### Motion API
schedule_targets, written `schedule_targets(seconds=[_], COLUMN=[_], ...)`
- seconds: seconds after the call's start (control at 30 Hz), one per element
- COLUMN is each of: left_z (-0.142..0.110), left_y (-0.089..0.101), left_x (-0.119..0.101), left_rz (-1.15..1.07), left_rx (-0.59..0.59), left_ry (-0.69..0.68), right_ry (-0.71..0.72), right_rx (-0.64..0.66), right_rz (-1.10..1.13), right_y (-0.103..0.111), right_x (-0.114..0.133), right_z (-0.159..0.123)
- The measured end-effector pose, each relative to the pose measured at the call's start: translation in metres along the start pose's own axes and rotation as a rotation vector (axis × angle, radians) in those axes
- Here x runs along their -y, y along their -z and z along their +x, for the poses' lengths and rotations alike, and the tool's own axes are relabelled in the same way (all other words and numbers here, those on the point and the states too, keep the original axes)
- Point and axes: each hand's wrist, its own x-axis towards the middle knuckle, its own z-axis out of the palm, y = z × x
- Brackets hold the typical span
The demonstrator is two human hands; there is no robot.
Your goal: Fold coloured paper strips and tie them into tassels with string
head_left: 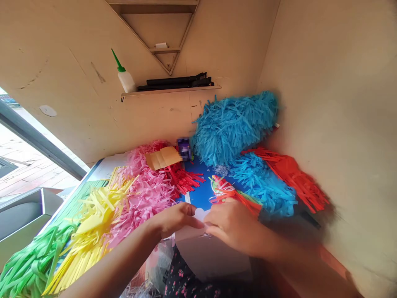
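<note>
The bottle (126, 79) is white and see-through under a green nozzle; how full it is cannot be told. At the left edge stands a grey bin (26, 217) with a dark rounded thing inside. Below the hands is a clear bag (161, 265), its contents too blurred to name. A purple packet (185, 150), partly blurred out, stands at the back of the tabletop (203, 178), against the wall (223, 49).

The tabletop is blue where it shows, with small clear beads (221, 169) scattered near the blue fringe. The wall is beige and marked; it carries a triangular rack (189, 33) and, below that, a narrow shelf (173, 91) with the bottle and black rods (175, 81). Paving shows outside at the left.

There are two piles of blue fringe (235, 124), the larger against the wall, and two of red fringe (294, 178), one at each side. Pink fringe (149, 186), yellow fringe (99, 215) and green fringe (34, 260) lie to the left, with one brown card (163, 157) on top of the pink. One multicoloured bundle (229, 191) lies just beyond the right hand (231, 225).

The white paper (214, 254) is over the lap, its top edge pinched between the fingers of the left hand (178, 219) and those of the right hand.
</note>
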Motion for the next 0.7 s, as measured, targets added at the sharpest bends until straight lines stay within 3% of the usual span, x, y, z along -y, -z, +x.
schedule_targets(seconds=[0.4, 0.7], left_z=[0.0, -0.007], left_y=[-0.004, -0.008], left_x=[0.003, 0.0], left_rz=[-0.105, -0.114], left_rx=[-0.046, -0.079], left_ry=[0.024, 0.02], right_ry=[-0.027, 0.046], right_rx=[-0.105, -0.068], right_rz=[0.084, -0.001], right_y=[-0.015, -0.006], right_x=[-0.002, -0.001], right_z=[-0.005, -0.006])
